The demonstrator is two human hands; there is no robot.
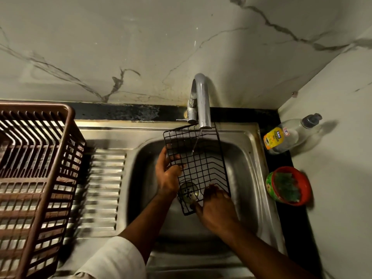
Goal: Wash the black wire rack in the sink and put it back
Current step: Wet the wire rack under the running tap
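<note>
The black wire rack [203,158] hangs tilted over the steel sink [249,158], its top edge just under the faucet [201,101]. A thin stream of water falls from the spout onto the grid. My left hand [168,174] grips the rack's left edge, thumb on the front and fingers behind the wires. My right hand [216,208] holds the rack's lower end, fingers curled over the bottom wires. The drain strainer [188,191] shows through the grid.
A brown plastic dish basket [34,178] stands on the ribbed drainboard [100,188] at the left. On the black counter strip to the right are a dishwash gel bottle [285,135] and a red-rimmed tub with a green scrubber [287,186]. Marble walls close the back and right.
</note>
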